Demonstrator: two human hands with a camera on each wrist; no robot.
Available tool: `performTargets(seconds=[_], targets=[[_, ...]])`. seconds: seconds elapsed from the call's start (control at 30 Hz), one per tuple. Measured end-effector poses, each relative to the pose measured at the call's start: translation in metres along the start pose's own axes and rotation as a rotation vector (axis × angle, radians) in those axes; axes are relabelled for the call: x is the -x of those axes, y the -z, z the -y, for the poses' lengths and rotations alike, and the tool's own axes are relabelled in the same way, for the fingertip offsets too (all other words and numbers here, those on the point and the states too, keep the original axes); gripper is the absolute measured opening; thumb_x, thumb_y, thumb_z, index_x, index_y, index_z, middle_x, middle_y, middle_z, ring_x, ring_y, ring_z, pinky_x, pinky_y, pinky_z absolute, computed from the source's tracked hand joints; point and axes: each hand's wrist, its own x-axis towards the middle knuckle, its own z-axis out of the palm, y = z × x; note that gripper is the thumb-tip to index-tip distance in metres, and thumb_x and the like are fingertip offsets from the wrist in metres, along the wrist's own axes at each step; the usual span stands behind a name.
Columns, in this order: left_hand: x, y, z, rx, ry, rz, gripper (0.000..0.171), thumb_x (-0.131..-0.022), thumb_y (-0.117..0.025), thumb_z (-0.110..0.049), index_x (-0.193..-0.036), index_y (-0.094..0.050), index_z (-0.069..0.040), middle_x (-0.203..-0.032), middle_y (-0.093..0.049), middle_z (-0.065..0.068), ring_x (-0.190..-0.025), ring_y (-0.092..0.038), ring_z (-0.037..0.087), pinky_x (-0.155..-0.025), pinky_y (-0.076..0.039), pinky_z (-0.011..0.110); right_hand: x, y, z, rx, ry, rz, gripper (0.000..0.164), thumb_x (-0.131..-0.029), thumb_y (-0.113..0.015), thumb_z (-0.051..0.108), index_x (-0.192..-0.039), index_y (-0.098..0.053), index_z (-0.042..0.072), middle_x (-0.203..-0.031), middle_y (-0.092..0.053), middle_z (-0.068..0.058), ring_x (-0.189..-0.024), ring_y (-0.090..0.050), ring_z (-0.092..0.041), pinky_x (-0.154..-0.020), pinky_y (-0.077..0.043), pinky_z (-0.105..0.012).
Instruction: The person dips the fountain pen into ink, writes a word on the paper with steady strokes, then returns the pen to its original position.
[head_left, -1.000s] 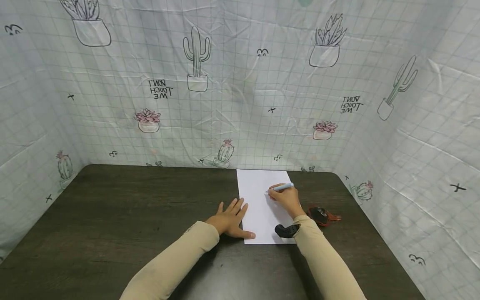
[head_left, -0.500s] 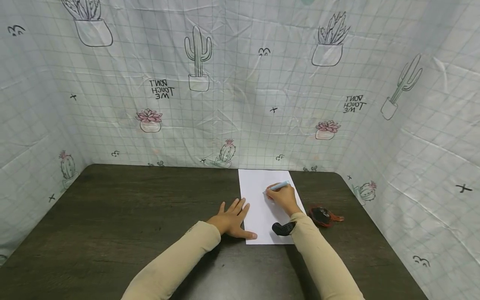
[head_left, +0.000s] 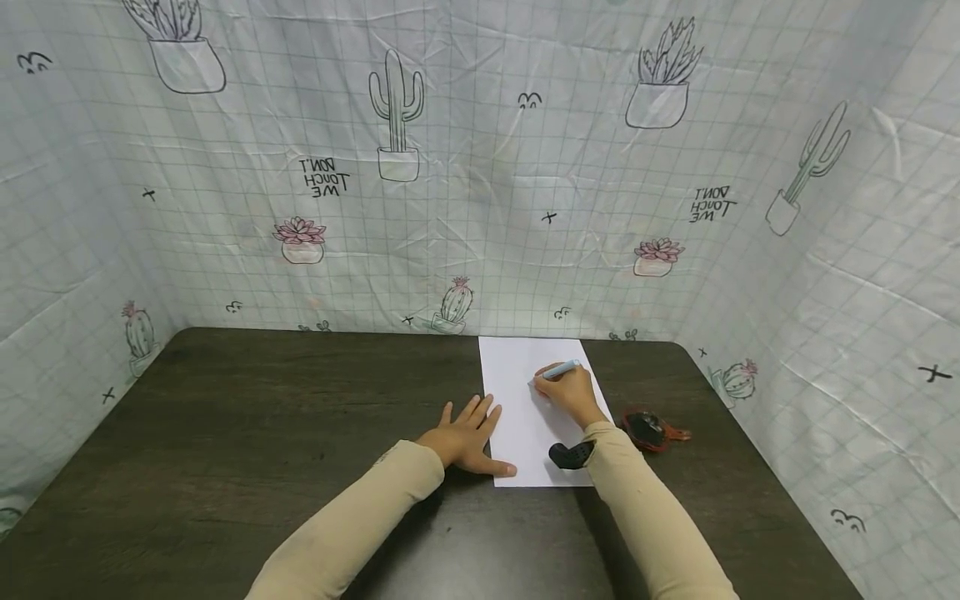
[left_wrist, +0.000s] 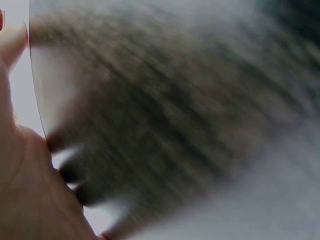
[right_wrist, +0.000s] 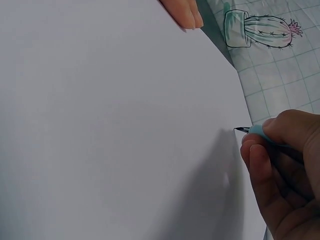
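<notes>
Pinching the pen in my right hand, its tip slanting left and down to the paper, my empty left hand spread across the paper's left edge

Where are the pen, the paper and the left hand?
Pen [head_left: 562,369]: head view, on its light-blue barrel.
Paper [head_left: 527,425]: head view, on its bare white middle.
Left hand [head_left: 463,440]: head view, on the back of it.
</notes>
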Motion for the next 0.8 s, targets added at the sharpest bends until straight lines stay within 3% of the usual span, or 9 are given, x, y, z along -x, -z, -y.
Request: performTargets(seconds=[0.53, 0.8], targets=[[-0.012, -0.008, 0.007, -0.008, -0.002, -0.011, 0.109, -0.075, -0.047, -0.084, -0.156, -0.003, -0.026, -0.162, 0.009, -0.003, -0.148, 0.009, 0.018, -0.115, 0.006, 0.057, 0.001, 0.005, -0.004, 0.044, 0.058, -0.015, 0.011, -0.082, -0.068, 0.013, -0.088, -0.076, 0.008, -0.067, -0.069, 0.0, -0.059, -0.057, -0.01, -0.057, -0.043, -0.024], [-0.015, -0.011, 0.008, -0.011, 0.01, -0.02, 0.108, -0.076, -0.05, -0.081, -0.156, -0.006, -0.024, -0.162, 0.006, -0.003, -0.148, 0.007, 0.018, -0.115, 0.005, 0.056, 0.003, 0.011, -0.011, 0.011, 0.053, -0.047, 0.011, -0.081, -0.067, 0.011, -0.086, -0.075, 0.005, -0.067, -0.069, -0.004, -0.058, -0.061, -0.012, -0.054, -0.046, -0.025]])
